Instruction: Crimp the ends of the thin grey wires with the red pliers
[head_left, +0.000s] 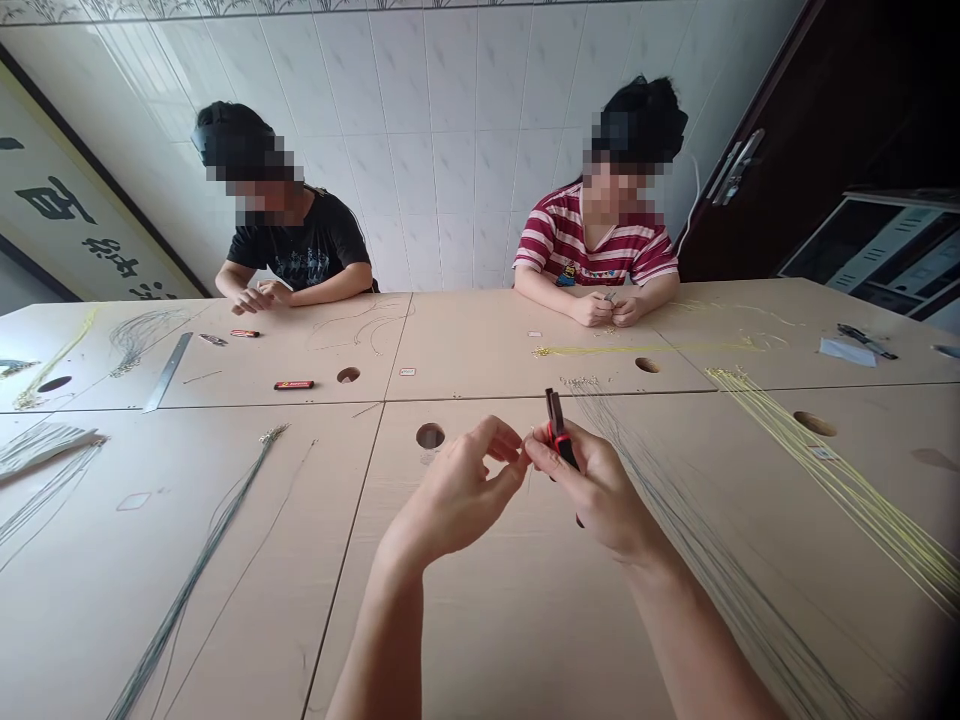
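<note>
Above the middle of the table, the thumb and forefinger of my left hand (465,485) are pinched together. Whatever they hold is too small to make out. My right hand (604,485) grips a small pair of pliers (556,420) with red and black handles, jaws pointing up and away from me. Its thumb and forefinger touch the left fingertips. Just right of my right hand lies a spread of thin grey wires (660,480) with small metallic bits at the far ends. A bundle of grey wires (217,540) lies to the left, with a single strand beside it.
Yellow wires (817,460) lie at the right. Across the table (465,350) sit a person in black (300,240) and one in red stripes (600,240), hands on the tabletop. A ruler (168,372), a red-and-black box cutter (294,385) and round table holes (430,435) are also there.
</note>
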